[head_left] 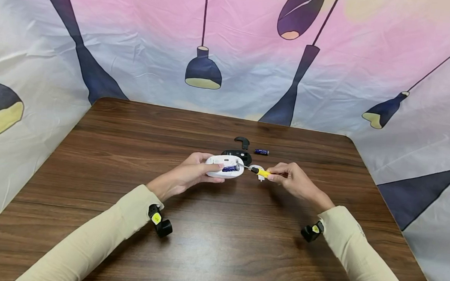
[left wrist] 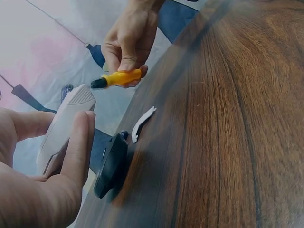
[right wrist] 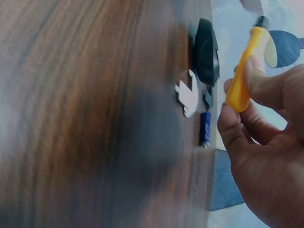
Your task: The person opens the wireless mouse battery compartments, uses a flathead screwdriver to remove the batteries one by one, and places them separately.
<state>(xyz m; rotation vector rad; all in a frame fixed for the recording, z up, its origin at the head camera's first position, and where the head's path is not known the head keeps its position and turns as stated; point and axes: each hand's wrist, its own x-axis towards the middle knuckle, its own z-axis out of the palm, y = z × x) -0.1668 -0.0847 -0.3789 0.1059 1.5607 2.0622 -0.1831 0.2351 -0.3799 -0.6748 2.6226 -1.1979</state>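
My left hand grips a white computer mouse turned underside up, with a blue battery in its open compartment. In the left wrist view the white mouse lies between thumb and fingers. My right hand pinches a small yellow-handled screwdriver, its metal tip reaching the mouse's battery bay. The screwdriver shows in the left wrist view, and its yellow handle in the right wrist view.
On the wooden table behind the mouse lie a black mouse shell, a small black curved part and a loose blue battery. A white cover piece lies by the right hand. A patterned cloth backs the table.
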